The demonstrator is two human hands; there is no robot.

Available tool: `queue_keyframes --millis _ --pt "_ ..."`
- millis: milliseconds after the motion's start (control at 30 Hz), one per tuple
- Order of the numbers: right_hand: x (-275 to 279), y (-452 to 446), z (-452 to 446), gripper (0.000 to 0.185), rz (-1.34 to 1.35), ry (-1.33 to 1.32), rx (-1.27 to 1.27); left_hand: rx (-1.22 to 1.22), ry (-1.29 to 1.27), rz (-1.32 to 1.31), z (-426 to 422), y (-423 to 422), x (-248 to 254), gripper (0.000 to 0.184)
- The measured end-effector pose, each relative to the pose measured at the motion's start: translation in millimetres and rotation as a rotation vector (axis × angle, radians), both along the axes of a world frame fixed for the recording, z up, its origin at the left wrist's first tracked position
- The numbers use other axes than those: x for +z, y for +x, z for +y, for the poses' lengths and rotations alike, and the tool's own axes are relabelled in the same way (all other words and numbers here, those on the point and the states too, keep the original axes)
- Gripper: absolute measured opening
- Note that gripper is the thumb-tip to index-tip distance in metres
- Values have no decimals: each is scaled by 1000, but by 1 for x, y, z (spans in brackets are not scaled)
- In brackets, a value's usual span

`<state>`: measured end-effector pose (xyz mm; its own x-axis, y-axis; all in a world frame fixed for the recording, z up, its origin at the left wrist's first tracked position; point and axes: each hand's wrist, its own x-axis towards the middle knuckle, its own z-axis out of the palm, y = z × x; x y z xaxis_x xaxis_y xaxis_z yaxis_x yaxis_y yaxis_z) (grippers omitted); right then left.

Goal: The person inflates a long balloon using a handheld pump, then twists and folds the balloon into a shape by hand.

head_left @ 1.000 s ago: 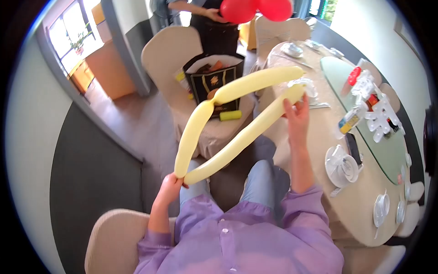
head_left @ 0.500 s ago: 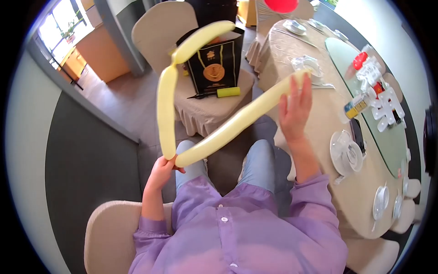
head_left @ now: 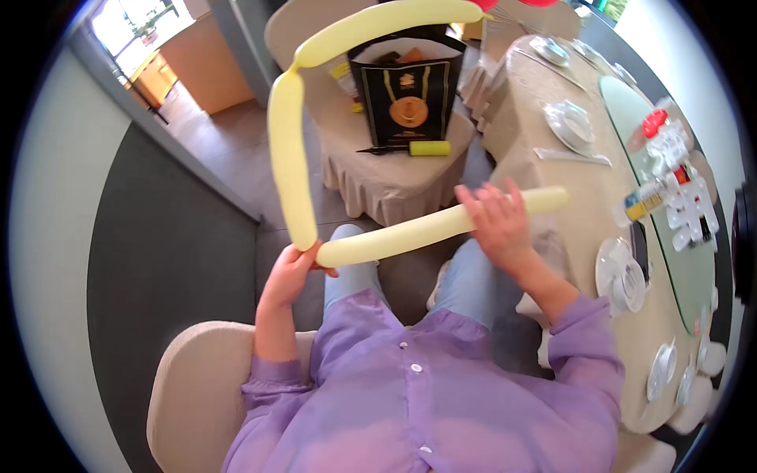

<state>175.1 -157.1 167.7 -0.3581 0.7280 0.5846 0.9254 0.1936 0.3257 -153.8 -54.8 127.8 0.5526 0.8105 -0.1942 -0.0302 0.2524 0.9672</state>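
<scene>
A long pale yellow modelling balloon point(head_left: 289, 150) is bent into several sections. My left hand point(head_left: 290, 272) is closed, pinching the joint between the upright section and the lower one. From there the lower section point(head_left: 410, 240) runs to the right across my knees. My right hand point(head_left: 498, 229) lies over that section, fingers curled around it, with the rounded end sticking out beyond. Above a twist at the upper left, the top section point(head_left: 378, 27) extends right to a small knotted tip. The inner side of my left fingers is hidden.
A chair ahead holds a black paper bag point(head_left: 406, 98) and a yellow-green balloon pump point(head_left: 430, 148). At right, a round table point(head_left: 544, 181) bears wrapped tableware point(head_left: 569, 124), a glass turntable point(head_left: 631, 102) and a bottle point(head_left: 645, 201). A dark wall panel stands at left.
My right hand has moved down and inward along the lower section, closing around it. That section has swung lower and lies flatter. The view has shifted slightly.
</scene>
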Motion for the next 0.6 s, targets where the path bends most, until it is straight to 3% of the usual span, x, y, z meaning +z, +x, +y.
queue_keyframes --millis 167,267,333,367,433,467,533,567,600 --pt "7 7 13 31 79 -39 -127 -32 132 120 -1 2 -2 26" --pt "28 9 15 22 225 -248 -182 72 222 195 0 6 -6 24" --pt "39 10 17 17 458 -485 -178 92 267 210 2 9 -9 24" --pt "49 8 17 17 455 -473 -193 144 307 230 3 10 -10 23" --pt "67 3 19 13 1138 -781 -143 111 341 207 1 15 -15 22" --pt "60 5 22 13 1137 -769 -149 91 341 208 -2 19 -19 23" --pt "37 8 33 14 1596 -657 210 48 346 218 -9 29 -25 24" --pt "34 5 36 14 1595 -651 206 26 251 128 -14 36 -29 24" --pt "34 -5 42 14 1862 -545 246 -14 191 41 -19 43 -38 24"
